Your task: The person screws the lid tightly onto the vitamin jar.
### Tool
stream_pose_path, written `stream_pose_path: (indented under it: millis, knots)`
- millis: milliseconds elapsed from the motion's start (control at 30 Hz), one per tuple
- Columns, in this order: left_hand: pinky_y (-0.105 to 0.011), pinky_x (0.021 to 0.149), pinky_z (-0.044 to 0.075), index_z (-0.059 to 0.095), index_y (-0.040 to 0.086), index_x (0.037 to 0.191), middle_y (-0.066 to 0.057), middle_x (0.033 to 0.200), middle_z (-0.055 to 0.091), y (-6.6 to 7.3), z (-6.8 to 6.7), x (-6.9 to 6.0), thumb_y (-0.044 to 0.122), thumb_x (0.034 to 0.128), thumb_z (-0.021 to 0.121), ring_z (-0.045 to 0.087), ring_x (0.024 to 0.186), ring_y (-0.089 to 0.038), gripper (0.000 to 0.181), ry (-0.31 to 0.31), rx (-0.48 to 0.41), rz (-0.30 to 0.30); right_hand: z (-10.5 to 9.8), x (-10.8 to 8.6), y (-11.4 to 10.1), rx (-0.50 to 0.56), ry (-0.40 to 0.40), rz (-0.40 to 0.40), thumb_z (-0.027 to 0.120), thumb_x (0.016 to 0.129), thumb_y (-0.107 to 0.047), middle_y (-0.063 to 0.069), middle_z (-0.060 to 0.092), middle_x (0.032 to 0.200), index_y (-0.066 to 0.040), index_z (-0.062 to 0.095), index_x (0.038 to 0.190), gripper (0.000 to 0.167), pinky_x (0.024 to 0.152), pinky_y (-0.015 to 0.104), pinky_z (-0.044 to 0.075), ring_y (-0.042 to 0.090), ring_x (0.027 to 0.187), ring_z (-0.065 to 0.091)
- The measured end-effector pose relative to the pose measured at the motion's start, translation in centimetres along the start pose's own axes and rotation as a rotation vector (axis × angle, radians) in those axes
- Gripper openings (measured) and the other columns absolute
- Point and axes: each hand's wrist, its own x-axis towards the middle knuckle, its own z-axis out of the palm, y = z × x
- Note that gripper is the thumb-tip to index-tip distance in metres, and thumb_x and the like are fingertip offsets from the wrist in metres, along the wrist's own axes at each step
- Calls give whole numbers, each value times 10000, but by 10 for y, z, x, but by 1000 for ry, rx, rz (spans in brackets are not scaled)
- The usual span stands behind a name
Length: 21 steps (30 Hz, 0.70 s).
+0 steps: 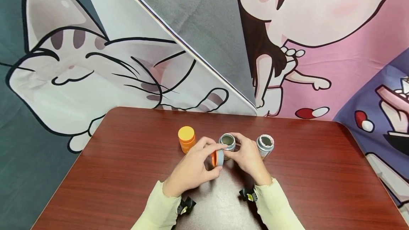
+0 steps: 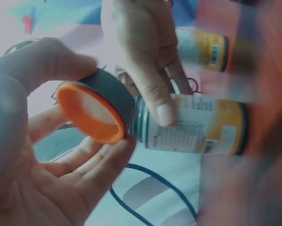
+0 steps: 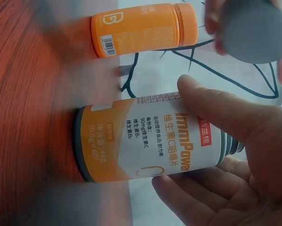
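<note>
My left hand (image 1: 193, 169) pinches a grey screw lid (image 1: 219, 158) by its rim between thumb and fingers. The lid's orange inside (image 2: 96, 113) faces left, tilted on its side. Beside it, my right hand (image 1: 250, 157) grips a white-and-orange vitamin C tablet bottle (image 3: 150, 141) around its upper body. This bottle stands upright on the table, its mouth (image 1: 227, 140) uncovered. The lid is held close to the bottle's neck, off the mouth. What lies inside the bottle cannot be made out.
A capped orange bottle (image 1: 186, 139) stands left of the hands. Right of them stands a second lidless bottle (image 1: 265, 144) of the same white-and-orange kind. The brown table (image 1: 127, 159) ends at the back against a cartoon-printed cloth (image 1: 204, 27).
</note>
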Motion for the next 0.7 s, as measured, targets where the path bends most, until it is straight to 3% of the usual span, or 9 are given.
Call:
stream_pose_path:
  millis: [167, 333, 533, 700]
  knots:
    - [-278, 821, 487, 667, 179, 1295, 5, 1181, 495, 1, -2, 11, 159, 810, 795, 583, 989, -108, 502, 141, -47, 12, 0, 1, 0, 2, 1, 5, 931, 679, -170, 101, 747, 1082, -85, 701, 1206, 582, 882, 433, 536, 246, 1025, 702]
    - [-307, 930, 480, 670, 186, 1256, 27, 1218, 544, 0, 2, 21, 147, 804, 823, 546, 1109, -110, 479, 267, -49, -8, -1, 1, 1, 18, -5, 10, 925, 695, -177, 118, 744, 1090, -78, 697, 1214, 576, 890, 435, 540, 263, 1048, 701]
    - [-322, 925, 504, 665, 118, 1208, 26, 1244, 598, -7, 11, 27, 113, 787, 845, 584, 1106, -97, 458, 339, -80, -60, 1, 1, 2, 43, -11, 14, 937, 679, -188, 110, 745, 1087, -92, 705, 1203, 581, 884, 427, 549, 260, 1051, 704]
    - [-312, 928, 496, 673, 111, 1147, 46, 1248, 625, -11, 18, 31, 130, 786, 853, 607, 1104, -101, 403, 370, -105, -69, 1, 1, 2, 50, -14, 26, 920, 703, -167, 132, 739, 1101, -68, 696, 1209, 562, 881, 428, 553, 272, 1040, 708]
